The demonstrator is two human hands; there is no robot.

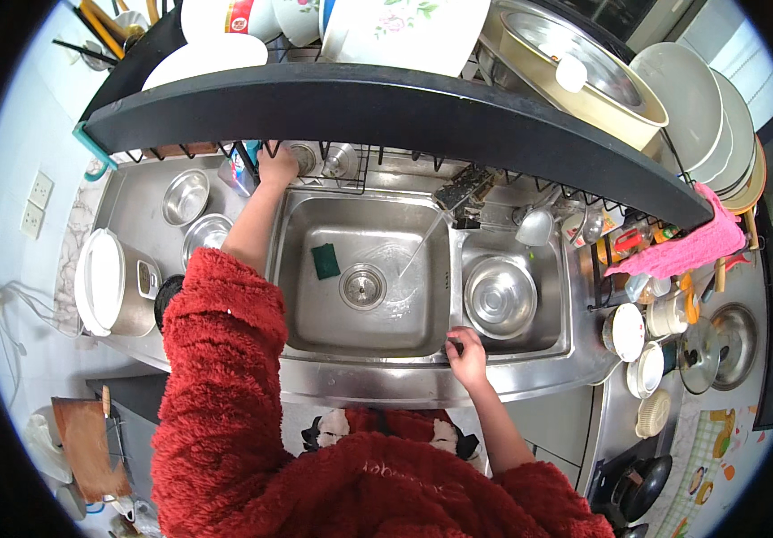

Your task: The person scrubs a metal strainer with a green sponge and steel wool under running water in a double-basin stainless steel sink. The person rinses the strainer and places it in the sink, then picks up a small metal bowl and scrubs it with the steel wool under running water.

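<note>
My left hand (277, 165) reaches under the black dish rack, beside a bottle with a blue top (241, 176). Its fingertips are hidden behind the rack, so its grip does not show. On the divider's front end, between the two basins, rests my right hand (468, 360), its fingers curled. A small dark patch shows at the thumb; whether it is an object or shadow is unclear. Water (420, 245) runs from the dark faucet (467, 191) into the large steel sink basin (312, 323). A green scouring pad (325, 261) lies left of the drain strainer (363, 286).
In the right basin sits a steel bowl (501, 298). Two steel bowls, one here (185, 198), and a rice cooker (117, 282) stand on the left counter. The rack's front bar (386, 101) crosses above the sink, with bowls and plates over it. A pink cloth (689, 239) hangs right.
</note>
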